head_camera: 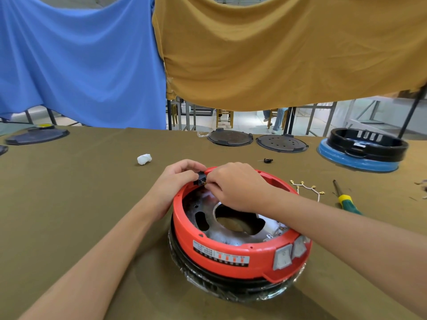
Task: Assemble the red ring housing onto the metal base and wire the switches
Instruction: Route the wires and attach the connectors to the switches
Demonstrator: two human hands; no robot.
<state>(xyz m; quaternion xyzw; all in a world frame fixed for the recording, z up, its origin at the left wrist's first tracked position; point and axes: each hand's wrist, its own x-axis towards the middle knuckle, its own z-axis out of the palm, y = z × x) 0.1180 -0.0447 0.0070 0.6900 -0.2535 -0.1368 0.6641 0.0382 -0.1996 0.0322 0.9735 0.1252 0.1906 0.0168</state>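
Observation:
The red ring housing (231,252) sits on the metal base (208,204) in front of me, over a black, plastic-wrapped rim. Two grey rocker switches (282,257) show in its near right wall. At the far rim, my left hand (175,181) grips a small black part (200,178) with brass terminals. My right hand (235,185) reaches over the ring and pinches at that part's terminal. A white wire harness (307,190) with brass connectors lies on the cloth to the right.
A green-and-yellow screwdriver (345,199) lies right of the harness. Two dark round plates (231,137) and a black ring on a blue base (360,151) stand at the back. A white wad (144,159) and a small black part (268,160) lie mid-table.

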